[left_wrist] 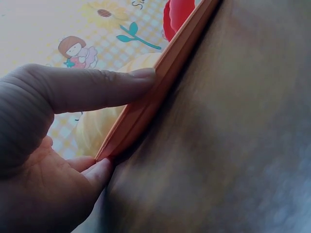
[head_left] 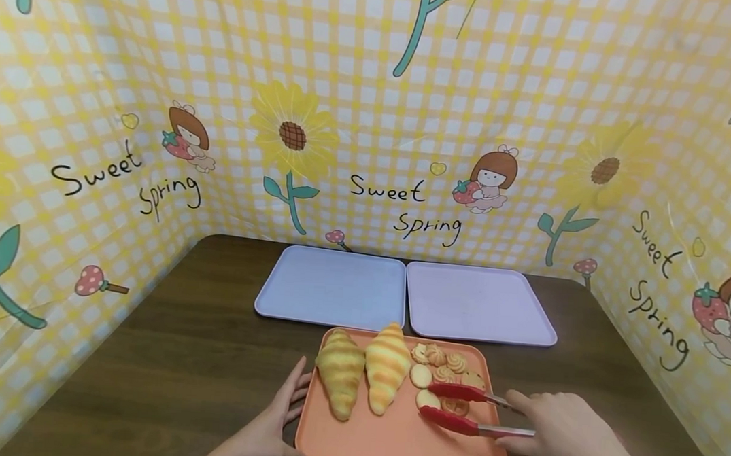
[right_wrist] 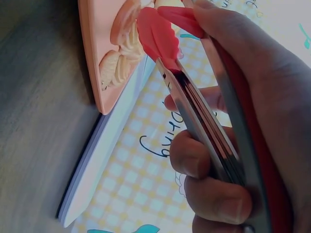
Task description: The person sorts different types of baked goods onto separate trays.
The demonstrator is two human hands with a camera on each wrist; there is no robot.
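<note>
My right hand (head_left: 568, 427) grips a pair of tongs (head_left: 459, 393) with red tips and metal arms. The tips are spread apart over the right side of an orange tray (head_left: 368, 446), with a pale round cookie (head_left: 427, 399) showing between them. More cookies (head_left: 445, 374), swirled and plain, lie around it; the tongs partly cover some. Two croissants (head_left: 341, 373) sit side by side on the tray's left half. At the tray's near left corner rests my left hand (head_left: 265, 424), its extended thumb (left_wrist: 116, 87) against the rim and its fingers along the left side.
Behind the orange tray stand a blue tray (head_left: 332, 288) and a lilac tray (head_left: 478, 304), side by side. All three are on a dark wooden table (head_left: 170, 355). A yellow checked cloth (head_left: 370, 119) walls in the back and sides.
</note>
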